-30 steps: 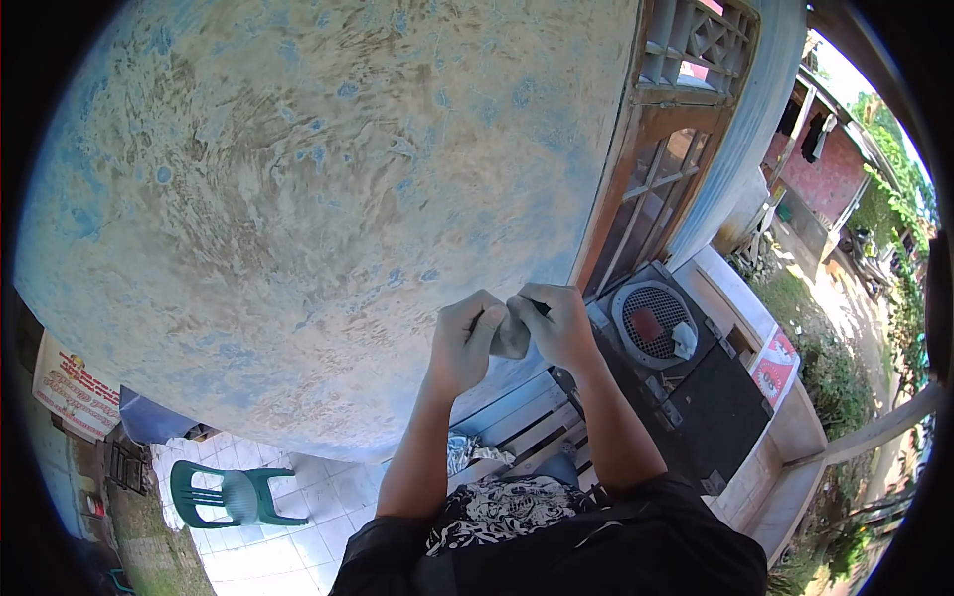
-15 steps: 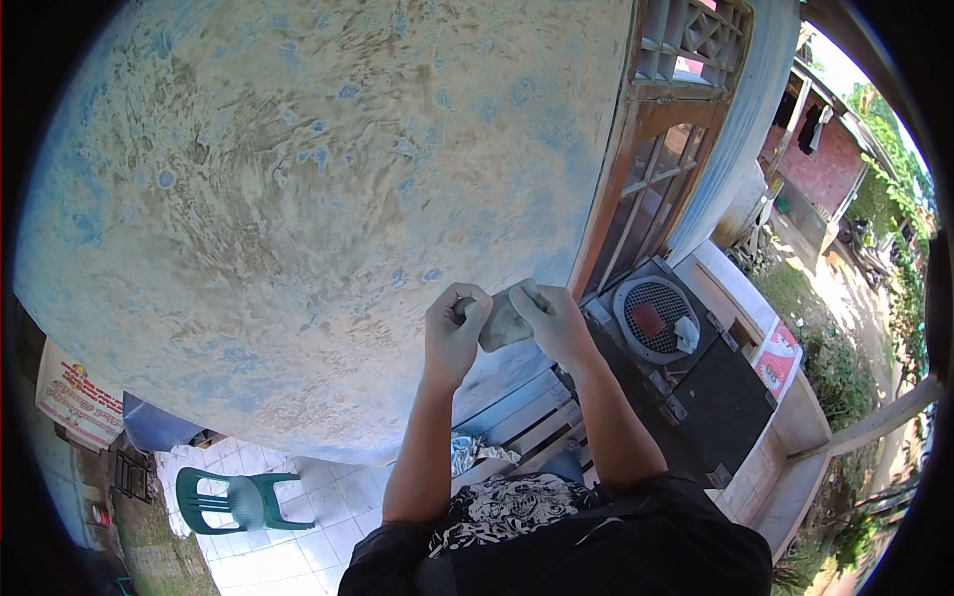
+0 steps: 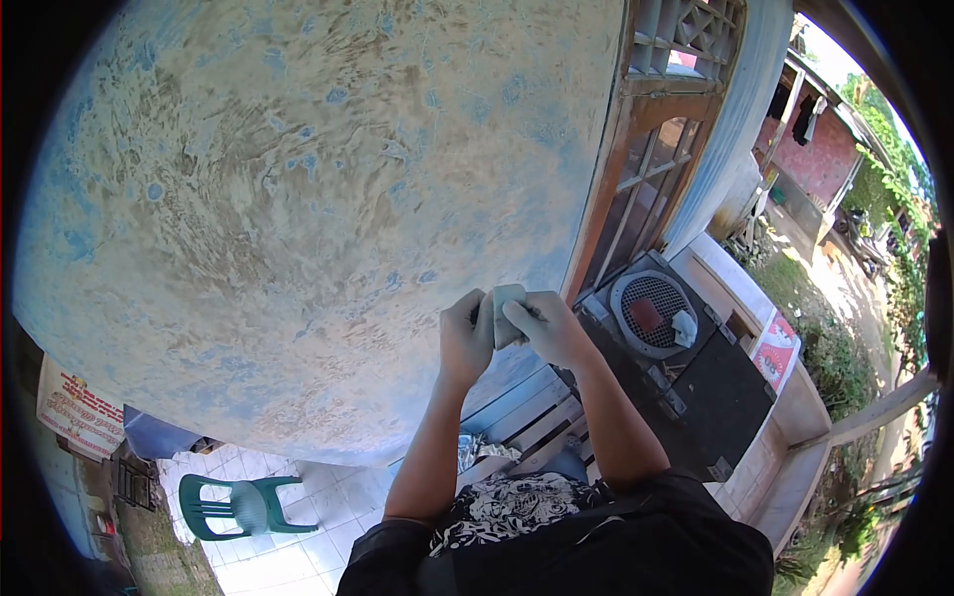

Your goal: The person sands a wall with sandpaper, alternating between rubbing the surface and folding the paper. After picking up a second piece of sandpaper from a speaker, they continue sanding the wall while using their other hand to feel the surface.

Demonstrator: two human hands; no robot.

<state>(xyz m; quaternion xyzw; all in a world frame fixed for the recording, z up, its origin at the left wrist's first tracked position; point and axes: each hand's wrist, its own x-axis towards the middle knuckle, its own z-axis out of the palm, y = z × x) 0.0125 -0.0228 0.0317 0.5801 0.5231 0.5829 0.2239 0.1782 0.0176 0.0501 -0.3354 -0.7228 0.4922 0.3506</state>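
Both hands meet in front of the wall, around a small, dusty grey piece of sandpaper (image 3: 510, 297), folded into a pad. My left hand (image 3: 466, 340) has its fingers curled against the pad's left side. My right hand (image 3: 555, 330) pinches the other side, thumb across the front. Pale dust coats both hands. Close behind them rises the wall (image 3: 298, 219), patchy in beige and blue with rough, scraped marks. The hands cover part of the sandpaper.
To the right are a wood-framed window (image 3: 651, 159) and a black speaker box (image 3: 686, 427) with a round grille, a white scrap on it. Below left, a green plastic chair (image 3: 248, 507) stands on white tiles. A slatted bench (image 3: 527, 412) lies below the hands.
The sandpaper, spread wider between the hands before, is now folded into a narrower pad. My hands have come closer together.
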